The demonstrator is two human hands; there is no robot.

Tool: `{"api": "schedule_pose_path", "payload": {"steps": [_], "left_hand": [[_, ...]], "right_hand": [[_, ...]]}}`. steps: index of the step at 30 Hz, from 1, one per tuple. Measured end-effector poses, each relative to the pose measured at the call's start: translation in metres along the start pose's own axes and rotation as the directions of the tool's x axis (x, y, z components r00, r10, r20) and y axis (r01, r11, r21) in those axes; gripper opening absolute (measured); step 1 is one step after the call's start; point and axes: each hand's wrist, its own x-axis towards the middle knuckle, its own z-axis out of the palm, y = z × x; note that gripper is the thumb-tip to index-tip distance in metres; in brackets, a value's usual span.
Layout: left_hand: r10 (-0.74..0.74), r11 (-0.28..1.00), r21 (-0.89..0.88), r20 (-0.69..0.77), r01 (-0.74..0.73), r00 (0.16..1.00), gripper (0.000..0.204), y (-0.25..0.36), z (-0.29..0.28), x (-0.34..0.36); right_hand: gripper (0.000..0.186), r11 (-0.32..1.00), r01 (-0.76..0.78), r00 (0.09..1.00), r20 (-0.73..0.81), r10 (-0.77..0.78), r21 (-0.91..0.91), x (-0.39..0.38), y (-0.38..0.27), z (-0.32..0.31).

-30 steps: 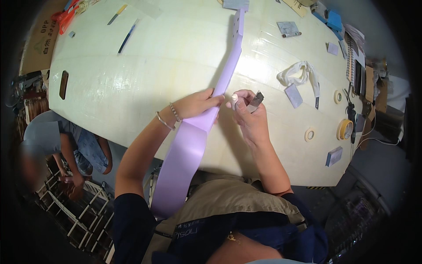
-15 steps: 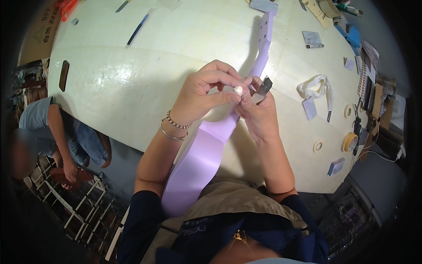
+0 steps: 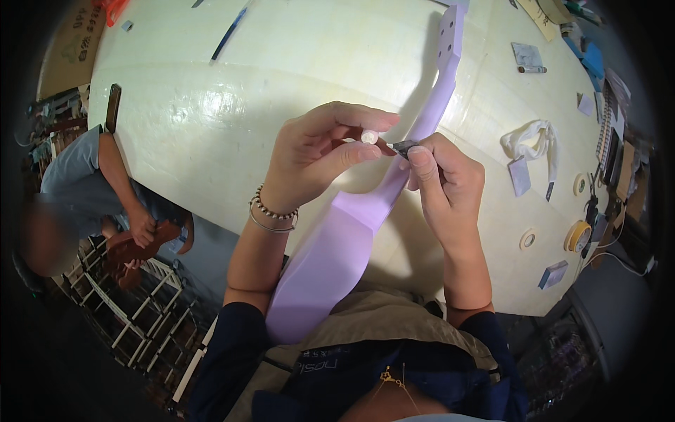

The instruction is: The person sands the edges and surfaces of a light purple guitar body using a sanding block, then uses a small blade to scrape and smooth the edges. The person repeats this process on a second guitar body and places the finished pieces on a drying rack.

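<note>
Pinching white stub [image 3: 370, 136]: left hand [image 3: 308, 149]; right hand [image 3: 451, 179] clasping dark flat piece [image 3: 403, 147]. Loose grip could drop either onto lilac ukulele [image 3: 327, 250] below, scuffing it.

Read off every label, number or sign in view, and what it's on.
I won't copy wording, only locate it.
Cardboard box: dark printing, upper left.
Dark garment: pale lettering, partly unreadable.
Yellowish strip, upper right: print too small to read.
Lilac instrument: no lettering visible.

Glare on tabletop [image 3: 204, 105], soft shadows, dark warped edges
</note>
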Motion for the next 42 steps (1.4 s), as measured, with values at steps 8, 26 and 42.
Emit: {"api": "schedule_pose_path", "payload": {"steps": [8, 26, 42], "left_hand": [[-0.002, 0.963, 0.27, -0.003, 0.003, 1.0, 0.023, 0.004, 0.002, -0.002], [0.074, 0.971, 0.224, 0.061, -0.086, 0.995, 0.025, -0.004, 0.002, 0.0], [-0.108, 0.982, 0.166, 0.134, 0.085, 0.985, 0.024, -0.06, -0.013, 0.005]], "right_hand": [[0.024, 0.98, 0.107, 0.992, -0.044, -0.116, -0.167, 0.002, -0.005, 0.002], [0.034, 0.996, -0.057, 0.988, 0.14, 0.065, -0.066, 0.005, 0.001, -0.009], [0.012, 0.935, 0.35, 0.896, 0.312, -0.316, -0.056, -0.024, 0.03, -0.022]]}}
